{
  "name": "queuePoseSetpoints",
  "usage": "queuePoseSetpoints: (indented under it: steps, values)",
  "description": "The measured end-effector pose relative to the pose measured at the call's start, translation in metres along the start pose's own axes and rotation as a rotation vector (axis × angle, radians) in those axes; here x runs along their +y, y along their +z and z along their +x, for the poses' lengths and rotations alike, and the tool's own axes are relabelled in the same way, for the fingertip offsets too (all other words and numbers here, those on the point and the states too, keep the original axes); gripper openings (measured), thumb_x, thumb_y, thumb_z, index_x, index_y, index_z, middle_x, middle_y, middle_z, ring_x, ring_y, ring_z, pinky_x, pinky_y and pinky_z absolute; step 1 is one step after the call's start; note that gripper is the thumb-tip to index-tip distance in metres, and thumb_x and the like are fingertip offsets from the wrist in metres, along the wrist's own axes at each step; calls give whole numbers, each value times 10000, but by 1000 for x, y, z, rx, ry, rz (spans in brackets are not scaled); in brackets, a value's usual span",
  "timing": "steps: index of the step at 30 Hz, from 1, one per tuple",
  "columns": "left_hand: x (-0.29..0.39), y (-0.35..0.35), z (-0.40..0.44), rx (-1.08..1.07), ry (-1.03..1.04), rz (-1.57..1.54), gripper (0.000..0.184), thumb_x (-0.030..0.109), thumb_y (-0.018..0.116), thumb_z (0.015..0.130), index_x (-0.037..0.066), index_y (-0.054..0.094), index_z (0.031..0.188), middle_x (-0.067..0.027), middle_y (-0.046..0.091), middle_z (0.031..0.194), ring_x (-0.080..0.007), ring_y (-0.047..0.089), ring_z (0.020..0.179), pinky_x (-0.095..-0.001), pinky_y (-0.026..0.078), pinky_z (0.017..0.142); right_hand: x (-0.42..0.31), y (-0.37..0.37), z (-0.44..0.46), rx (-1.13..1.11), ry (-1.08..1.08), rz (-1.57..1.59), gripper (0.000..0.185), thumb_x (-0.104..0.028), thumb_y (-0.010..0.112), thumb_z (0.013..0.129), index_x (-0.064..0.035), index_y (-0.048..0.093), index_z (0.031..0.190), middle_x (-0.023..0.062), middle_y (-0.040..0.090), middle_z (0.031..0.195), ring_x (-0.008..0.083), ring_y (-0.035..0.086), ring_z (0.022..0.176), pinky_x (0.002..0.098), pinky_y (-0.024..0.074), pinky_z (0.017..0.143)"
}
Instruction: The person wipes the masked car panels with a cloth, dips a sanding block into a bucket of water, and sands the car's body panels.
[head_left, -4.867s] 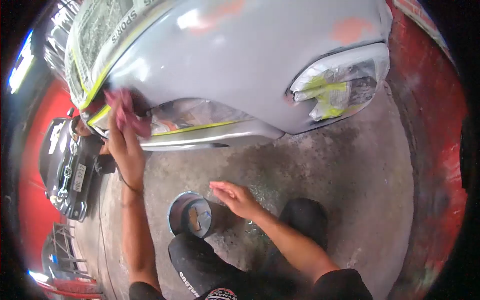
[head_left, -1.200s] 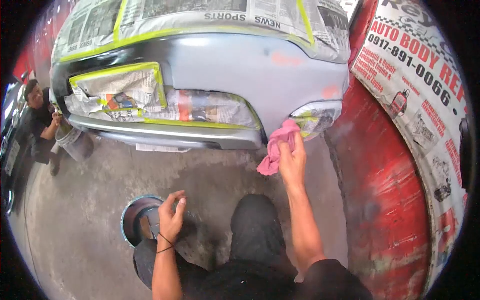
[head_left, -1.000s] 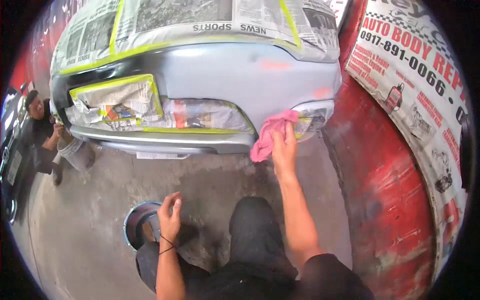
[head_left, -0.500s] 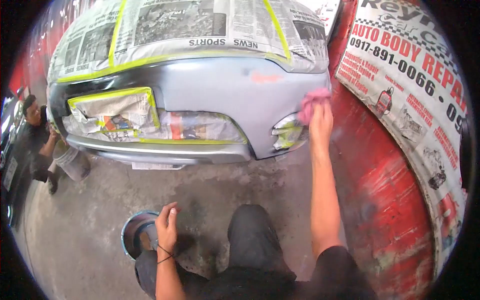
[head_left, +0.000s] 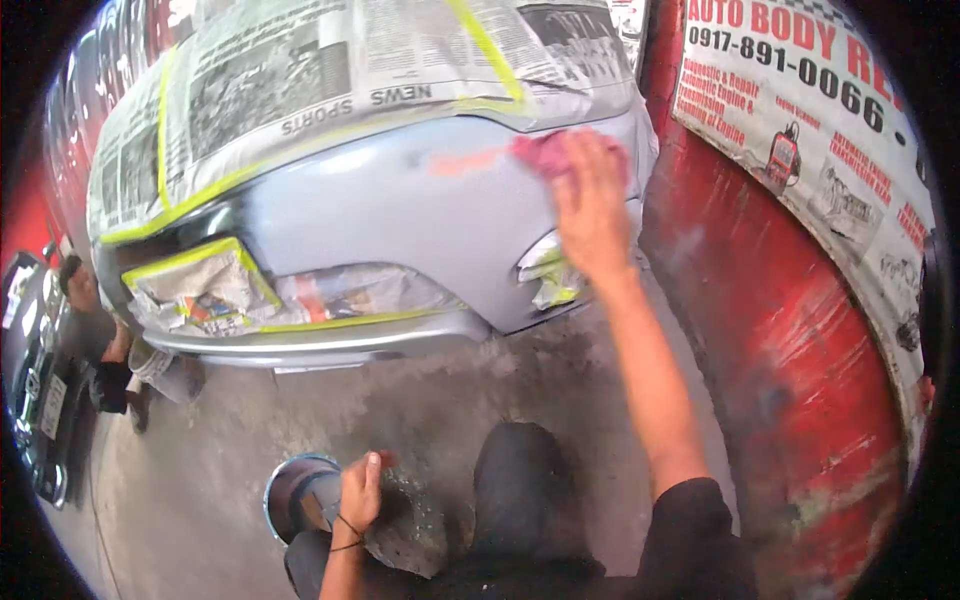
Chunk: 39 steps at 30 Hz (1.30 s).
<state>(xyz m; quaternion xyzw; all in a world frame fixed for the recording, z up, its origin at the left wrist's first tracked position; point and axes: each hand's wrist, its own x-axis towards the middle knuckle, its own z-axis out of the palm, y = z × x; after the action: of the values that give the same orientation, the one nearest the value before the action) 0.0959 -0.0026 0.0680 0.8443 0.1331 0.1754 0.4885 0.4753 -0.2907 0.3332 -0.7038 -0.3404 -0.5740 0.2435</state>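
Note:
My right hand [head_left: 592, 215] presses a crumpled pink cloth [head_left: 535, 153] against the upper corner of a grey-primed car bumper [head_left: 370, 200], its fingers spread over the cloth. An orange-pink patch [head_left: 465, 162] shows on the bumper just left of the cloth. Below the right hand, a light opening [head_left: 548, 270] is covered with paper and yellow-green tape. Low over my left leg, my left hand [head_left: 362, 490] is closed, thumb up. Something small and dark reddish shows at its fingertips, too unclear to name. Beside it on the floor stands a blue-rimmed bucket [head_left: 285, 500].
Newspaper [head_left: 400, 50] and yellow-green tape [head_left: 165, 130] mask the car above the bumper. A red wall [head_left: 770, 320] with a printed banner [head_left: 750, 110] runs along the right. At left, a person [head_left: 95, 320] crouches by a grey bucket [head_left: 172, 372] and a dark car [head_left: 40, 390].
My right hand and the pink cloth have moved left and up from the bumper's outer edge, nearer the orange-pink patch. My left hand stays low by the bucket. The view has tilted.

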Motion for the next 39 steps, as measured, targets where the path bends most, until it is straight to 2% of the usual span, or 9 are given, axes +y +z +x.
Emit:
queuePoseSetpoints:
  steps: [5,10,14,21,24,28,30,35,39]
  values:
    - [161,-45,81,-4,415,236,416,272,440,1126,-10,745,1103,-215,738,1016,-415,673,1012,-463,496,969,145,11,13,86,433,-106,401,-298,668,982,-113,666,1338,231,630,1294,421,563,1248,542,449,1078]
    - [350,-30,187,126,1049,590,352,237,545,1066,18,678,1307,-216,690,1213,-409,620,1143,-487,446,1043,50,-16,35,60,72,0,366,-314,707,922,-97,684,1216,171,646,1203,396,559,1220,533,436,1076]
    - [414,-10,255,291,1210,834,424,216,549,1061,23,605,1434,-236,618,1403,-434,551,1327,-493,380,1178,22,-21,31,73,-116,158,309,-283,692,936,-99,675,1184,141,649,1226,379,559,1231,541,428,1089]
    - [434,-54,262,284,1115,1025,467,257,550,1073,38,559,1486,-227,573,1493,-414,494,1434,-487,339,1225,154,-4,38,98,281,365,233,-232,647,971,-99,693,1156,125,661,1225,351,579,1206,494,463,1051]
    - [437,-54,282,292,1163,1030,480,258,564,1066,36,548,1492,-221,561,1509,-421,492,1435,-492,338,1225,90,-5,38,64,64,39,223,-228,646,973,-90,698,1140,112,666,1209,346,592,1169,501,474,1021]
    - [440,-38,322,387,1293,1051,465,308,591,1066,77,573,1469,-191,593,1467,-395,510,1404,-505,351,1201,37,-12,35,-10,-113,256,264,-226,651,973,-78,696,1187,113,656,1228,338,577,1194,506,460,1038]
    - [443,-40,324,354,1164,1086,482,271,636,1033,78,573,1471,-196,588,1471,-401,520,1401,-523,340,1210,49,-11,36,-47,-160,356,283,-221,646,979,-73,694,1217,119,648,1255,344,565,1221,511,451,1061]
    - [420,-74,210,273,1105,1144,486,200,680,961,59,620,1423,-218,583,1457,-437,547,1374,-586,314,1231,135,9,14,150,253,416,372,-201,567,1042,-37,627,1370,196,598,1419,398,519,1355,494,371,1190]
    - [359,-111,99,159,755,1119,494,248,648,968,-6,622,1391,-252,592,1447,-460,522,1404,-575,296,1250,228,62,39,76,564,497,463,-314,457,1083,10,596,1384,209,610,1380,393,541,1317,479,382,1162]
